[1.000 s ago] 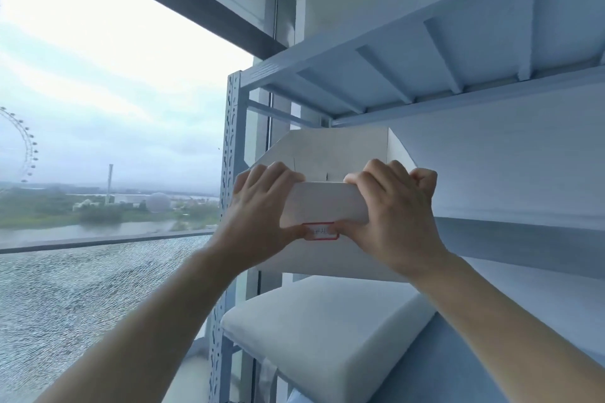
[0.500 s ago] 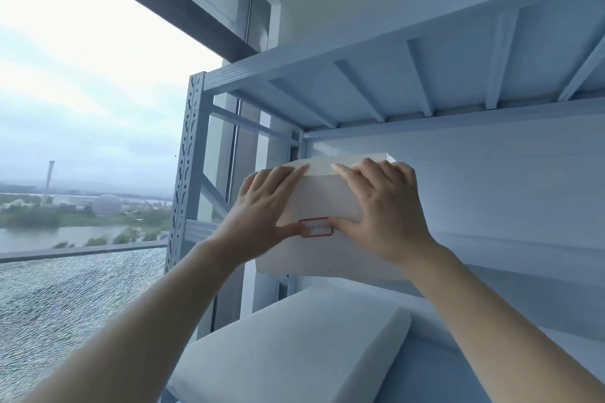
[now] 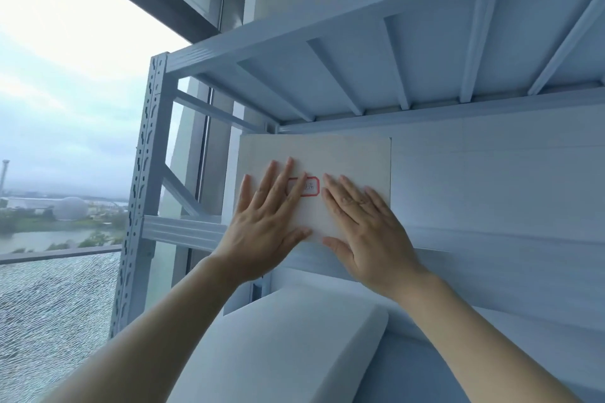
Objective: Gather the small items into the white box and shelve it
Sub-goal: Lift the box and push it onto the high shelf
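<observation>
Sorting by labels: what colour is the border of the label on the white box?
Red, on the label in the head view.

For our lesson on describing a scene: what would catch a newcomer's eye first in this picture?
First, the two hands: the left hand and right hand lie flat, fingers spread, against the front of a white box on a pale blue shelf. Between them sits a red-bordered label. To the left, a big window shows cloudy sky and water.

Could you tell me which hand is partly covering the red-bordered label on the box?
The left hand: its fingertips overlap the label on the box. The right hand lies beside it.
</observation>
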Action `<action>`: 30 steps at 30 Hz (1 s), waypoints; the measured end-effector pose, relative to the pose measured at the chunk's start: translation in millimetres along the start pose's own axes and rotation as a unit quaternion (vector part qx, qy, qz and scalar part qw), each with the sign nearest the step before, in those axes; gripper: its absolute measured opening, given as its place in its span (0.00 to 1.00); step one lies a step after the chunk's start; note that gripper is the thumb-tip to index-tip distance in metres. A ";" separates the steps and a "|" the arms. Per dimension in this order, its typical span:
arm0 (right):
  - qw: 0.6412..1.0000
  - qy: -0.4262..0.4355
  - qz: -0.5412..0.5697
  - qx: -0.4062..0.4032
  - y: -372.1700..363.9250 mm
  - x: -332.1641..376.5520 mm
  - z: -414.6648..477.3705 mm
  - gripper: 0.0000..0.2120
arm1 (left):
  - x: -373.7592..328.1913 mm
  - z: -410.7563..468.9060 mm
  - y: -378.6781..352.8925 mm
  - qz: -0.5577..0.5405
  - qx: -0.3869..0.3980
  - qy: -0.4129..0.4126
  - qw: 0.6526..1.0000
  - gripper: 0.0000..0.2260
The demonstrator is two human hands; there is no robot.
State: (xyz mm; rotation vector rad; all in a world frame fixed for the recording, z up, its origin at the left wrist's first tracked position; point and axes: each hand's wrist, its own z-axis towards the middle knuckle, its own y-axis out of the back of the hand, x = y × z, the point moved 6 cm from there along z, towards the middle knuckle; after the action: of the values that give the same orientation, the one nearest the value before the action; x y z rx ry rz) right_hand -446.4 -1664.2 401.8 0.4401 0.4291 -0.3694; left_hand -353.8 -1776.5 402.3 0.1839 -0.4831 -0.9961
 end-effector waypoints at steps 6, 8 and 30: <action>1.000 0.014 -0.015 0.018 -16.5 -8.9 0.2 0.34 | -9.3 -5.1 -26.6 0.036 -0.002 -0.004 0.999 0.35; 0.999 0.002 -0.041 0.018 -19.7 -11.9 0.6 0.34 | -8.9 -6.3 -28.8 0.037 -0.013 0.000 0.999 0.34; 0.998 -0.006 -0.034 0.056 -53.5 -8.3 16.9 0.33 | 19.7 -10.7 -41.2 0.095 -0.059 0.030 0.993 0.32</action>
State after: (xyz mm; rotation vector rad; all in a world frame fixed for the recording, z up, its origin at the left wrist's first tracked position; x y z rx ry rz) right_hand -471.0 -1715.2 402.0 0.5340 0.4145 -0.4633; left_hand -371.2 -1816.0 383.9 0.0603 -0.3779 -0.8270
